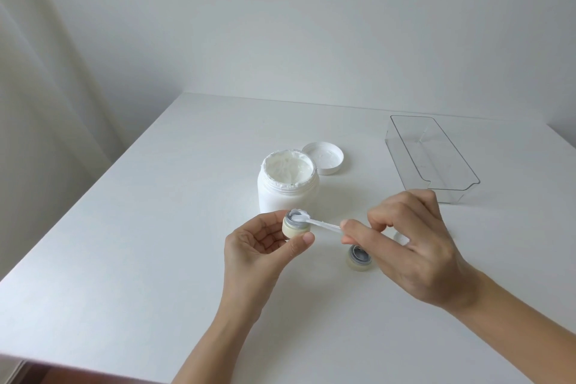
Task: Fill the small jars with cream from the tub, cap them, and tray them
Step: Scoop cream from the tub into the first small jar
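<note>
My left hand [265, 246] holds a small cream-coloured jar [294, 226] between fingers and thumb, just in front of the open white tub [288, 184] of cream. My right hand [408, 243] pinches a small clear spatula [324, 223] whose tip, loaded with white cream, rests in the jar's mouth. A second small jar [360, 259], open and empty, stands on the table under my right hand. A small white piece [401, 238], perhaps a cap, shows partly behind my right fingers.
The tub's white lid [325, 157] lies upturned behind the tub. A clear plastic tray [436, 162] stands empty at the back right of the white table [156, 227]. A wall runs behind and a curtain hangs at the left.
</note>
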